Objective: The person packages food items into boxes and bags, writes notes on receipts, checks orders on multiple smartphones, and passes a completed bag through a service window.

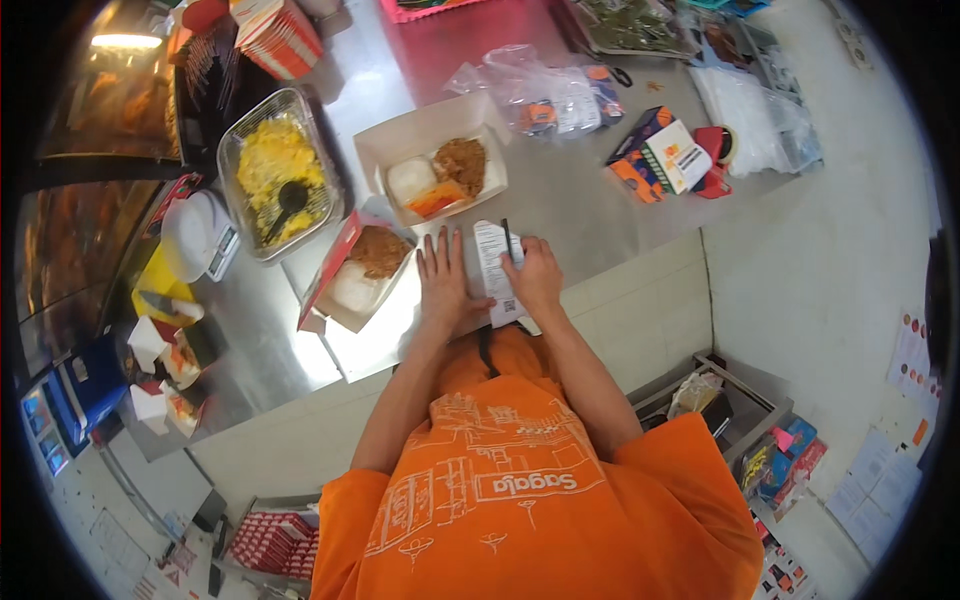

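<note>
A printed paper slip (495,262) lies at the front edge of the steel counter. My right hand (536,274) grips a dark pen (507,234) over it. My left hand (444,281) rests flat with fingers spread, its thumb touching the slip's left side. Just left of that hand stands an open red-and-white carton (330,277) with rice (349,289) and fried chicken (380,253). Beyond both hands, a larger open paper box (480,116) holds a white rice mound (411,185), a piece of fried chicken (460,166) and an orange sachet (436,199).
Left stand a clear tub of yellow food (281,176) with a black scoop, a kitchen scale (196,236), a knife (169,304) and small filled boxes (180,360). Right are plastic-bagged packets (559,101), a colourful carton (652,157) and a red tape dispenser (709,161). Stacked cartons (281,37) stand far left.
</note>
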The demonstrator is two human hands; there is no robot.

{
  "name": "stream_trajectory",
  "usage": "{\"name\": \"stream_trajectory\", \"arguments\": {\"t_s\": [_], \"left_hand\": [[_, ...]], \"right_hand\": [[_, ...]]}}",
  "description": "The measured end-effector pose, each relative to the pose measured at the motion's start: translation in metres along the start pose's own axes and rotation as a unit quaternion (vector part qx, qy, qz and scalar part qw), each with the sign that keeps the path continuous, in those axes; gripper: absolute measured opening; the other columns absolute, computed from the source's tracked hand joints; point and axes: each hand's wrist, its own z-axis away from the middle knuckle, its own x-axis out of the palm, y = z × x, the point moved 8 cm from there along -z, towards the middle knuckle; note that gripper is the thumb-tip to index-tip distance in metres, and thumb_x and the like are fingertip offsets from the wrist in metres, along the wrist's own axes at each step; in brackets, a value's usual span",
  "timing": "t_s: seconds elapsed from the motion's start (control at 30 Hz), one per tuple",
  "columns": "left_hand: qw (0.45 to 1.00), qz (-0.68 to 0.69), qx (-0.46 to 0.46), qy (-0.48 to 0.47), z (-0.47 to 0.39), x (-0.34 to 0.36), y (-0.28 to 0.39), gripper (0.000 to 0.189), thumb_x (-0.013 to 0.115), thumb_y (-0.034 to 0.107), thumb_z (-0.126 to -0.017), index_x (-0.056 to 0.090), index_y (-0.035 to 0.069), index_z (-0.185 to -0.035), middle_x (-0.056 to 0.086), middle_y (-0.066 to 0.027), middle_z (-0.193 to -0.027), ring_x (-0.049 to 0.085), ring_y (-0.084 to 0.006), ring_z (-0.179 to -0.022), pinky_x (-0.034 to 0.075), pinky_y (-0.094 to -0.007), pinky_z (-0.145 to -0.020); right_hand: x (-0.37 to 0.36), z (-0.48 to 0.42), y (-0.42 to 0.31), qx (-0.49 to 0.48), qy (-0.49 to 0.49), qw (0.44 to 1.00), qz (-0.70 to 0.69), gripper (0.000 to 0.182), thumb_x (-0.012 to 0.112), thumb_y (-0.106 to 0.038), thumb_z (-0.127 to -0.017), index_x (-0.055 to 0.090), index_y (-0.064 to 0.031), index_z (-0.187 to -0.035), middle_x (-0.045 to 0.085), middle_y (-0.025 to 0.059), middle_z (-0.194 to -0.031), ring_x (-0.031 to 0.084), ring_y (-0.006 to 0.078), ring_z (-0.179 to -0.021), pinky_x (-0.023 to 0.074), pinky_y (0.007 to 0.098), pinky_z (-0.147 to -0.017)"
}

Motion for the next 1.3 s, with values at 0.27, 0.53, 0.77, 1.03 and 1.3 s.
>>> {"name": "stream_trajectory", "arguments": {"t_s": [0.27,0.53,0.77,1.03,1.3], "left_hand": [[0.995,-0.030,0.089,-0.028,0.015,0.007,0.018,0.120,0.089,0.039,-0.056,0.021,0.031,-0.155,0.033,-0.0166,-0.148,0.025,-0.0413,-0.141,0.019,-0.0607,-0.114],[0.995,-0.035,0.079,-0.042,0.011,0.007,0.019,0.115,0.088,0.041,-0.059,0.025,0.036,-0.154,0.034,-0.0198,-0.147,0.021,-0.0416,-0.144,0.020,-0.0641,-0.112],[0.992,-0.007,0.126,-0.030,0.015,0.016,0.014,0.119,0.089,0.044,-0.054,0.025,0.036,-0.154,0.020,-0.0174,-0.158,0.016,-0.0424,-0.146,0.017,-0.0651,-0.113],[0.991,-0.092,0.052,-0.087,0.000,0.005,0.009,0.134,0.089,0.056,-0.042,0.022,0.034,-0.155,0.004,-0.0177,-0.163,0.005,-0.0455,-0.148,0.011,-0.0627,-0.117],[0.996,-0.070,-0.018,-0.056,0.004,0.000,-0.006,0.145,0.089,0.059,-0.039,0.013,0.023,-0.157,0.000,-0.0284,-0.160,0.007,-0.0486,-0.147,0.012,-0.0611,-0.117]], "right_hand": [[0.030,-0.018,0.029,0.069,-0.120,0.933,-0.334,0.020,0.057,-0.018,-0.095,0.065,-0.0008,-0.088,0.063,0.0032,-0.075,0.057,0.0170,-0.062,0.0446,0.0286,-0.059],[0.031,-0.045,0.014,0.123,-0.235,0.762,-0.591,0.017,0.051,-0.020,-0.100,0.059,-0.0070,-0.094,0.062,-0.0005,-0.090,0.049,0.0088,-0.070,0.0400,0.0247,-0.065],[0.019,-0.047,-0.011,0.116,-0.266,0.730,-0.619,0.023,0.050,-0.022,-0.101,0.063,-0.0070,-0.089,0.068,0.0054,-0.100,0.057,0.0127,-0.079,0.0426,0.0277,-0.069],[-0.005,-0.035,-0.018,0.040,-0.179,0.974,-0.130,0.024,0.061,-0.026,-0.094,0.061,-0.0020,-0.096,0.067,0.0193,-0.095,0.065,0.0354,-0.089,0.0511,0.0446,-0.075],[0.026,-0.018,-0.030,-0.064,-0.055,0.992,-0.096,0.023,0.068,-0.018,-0.087,0.057,-0.0023,-0.100,0.060,0.0195,-0.100,0.062,0.0416,-0.091,0.0499,0.0501,-0.075]]}}
